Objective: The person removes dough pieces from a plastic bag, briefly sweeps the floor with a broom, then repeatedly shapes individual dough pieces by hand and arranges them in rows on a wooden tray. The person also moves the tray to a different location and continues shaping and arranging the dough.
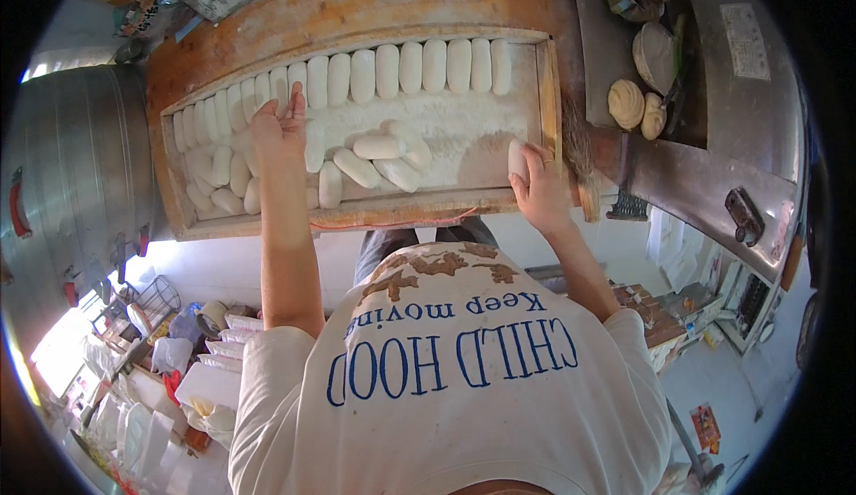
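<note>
A shallow wooden tray (550,104) dusted with flour lies before me. Several white dough rolls (409,67) stand side by side in a row along its far wall. Nearer me, more dough rolls (356,168) lie loose at odd angles, some heaped at the left. My left hand (281,120) is over the left part of the row, fingers pointing away from me; whether it touches or grips a roll I cannot tell. At the tray's near right corner my right hand (539,184) holds one dough roll (516,158) upright between thumb and fingers.
A bristle brush (578,147) lies against the tray's right side. On the metal counter (742,114) at the right are coiled dough pieces (626,104) and a bowl (654,57). A large metal drum (80,174) stands close at the left.
</note>
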A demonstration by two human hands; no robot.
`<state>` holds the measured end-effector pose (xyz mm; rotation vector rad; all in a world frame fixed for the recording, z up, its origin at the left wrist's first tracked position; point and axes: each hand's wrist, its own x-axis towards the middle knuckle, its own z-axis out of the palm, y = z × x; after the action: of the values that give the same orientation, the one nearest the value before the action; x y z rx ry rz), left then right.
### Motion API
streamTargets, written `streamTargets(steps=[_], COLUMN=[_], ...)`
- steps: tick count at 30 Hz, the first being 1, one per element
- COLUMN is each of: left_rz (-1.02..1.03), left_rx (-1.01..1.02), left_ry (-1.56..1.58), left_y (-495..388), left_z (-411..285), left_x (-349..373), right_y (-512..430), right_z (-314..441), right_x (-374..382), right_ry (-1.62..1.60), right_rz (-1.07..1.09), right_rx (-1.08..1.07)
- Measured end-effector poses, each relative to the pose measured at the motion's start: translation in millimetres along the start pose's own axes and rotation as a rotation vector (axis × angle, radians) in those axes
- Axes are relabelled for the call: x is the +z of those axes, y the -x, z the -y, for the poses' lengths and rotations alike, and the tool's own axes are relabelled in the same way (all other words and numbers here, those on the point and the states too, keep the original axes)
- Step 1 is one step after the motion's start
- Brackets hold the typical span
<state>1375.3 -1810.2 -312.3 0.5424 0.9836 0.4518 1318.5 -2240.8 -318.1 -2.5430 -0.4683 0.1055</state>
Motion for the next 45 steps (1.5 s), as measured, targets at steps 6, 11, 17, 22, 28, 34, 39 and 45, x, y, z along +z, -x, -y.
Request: streamTargets(steps=[6,11,17,22,28,34,39,45], left_rz=[-0.058,0.072,0.804,0.958,0.947,0.752,0.772,1.152], left_rx=[-0.051,-0.087,-0.101,-0.343,-0.235,-0.306,-0.178,0.746], left_ry=[-0.121,-0.223,-0.696,-0.578,-0.729,-0.536,-0.449,-1.379], left_y=[-0.4,11.4,147.1,174.5,180.6,199.2,147.7,97.4], left_z=[5.5,20.2,132.5,169.5,149.8,158.0,172.8,199.6], left_x=[-23.3,-31.0,-1.8,17.0,57.6,62.9,86.9,47.1], right_y=[-2.9,-22.5,-48.9,-71.5,-52.1,-61.6,-85.9,-95.3], right_z=[13.2,2.1,45.5,64.6,94.7,80.3,35.0,-26.3], right_x=[8.5,11.2,6.0,-6.7,19.7,18.3,-8.7,6.4], right_ry=[0.032,-0.174,-1.229,-1.247,-1.027,-1.010,-0.418,-0.108], right_rz=[0.075,0.083,0.003,-0.147,-0.233,-0.221,-0.133,-0.121], right_rx=[0.259,0.513,0.522,0.586,0.242,0.088,-0.084,-0.118])
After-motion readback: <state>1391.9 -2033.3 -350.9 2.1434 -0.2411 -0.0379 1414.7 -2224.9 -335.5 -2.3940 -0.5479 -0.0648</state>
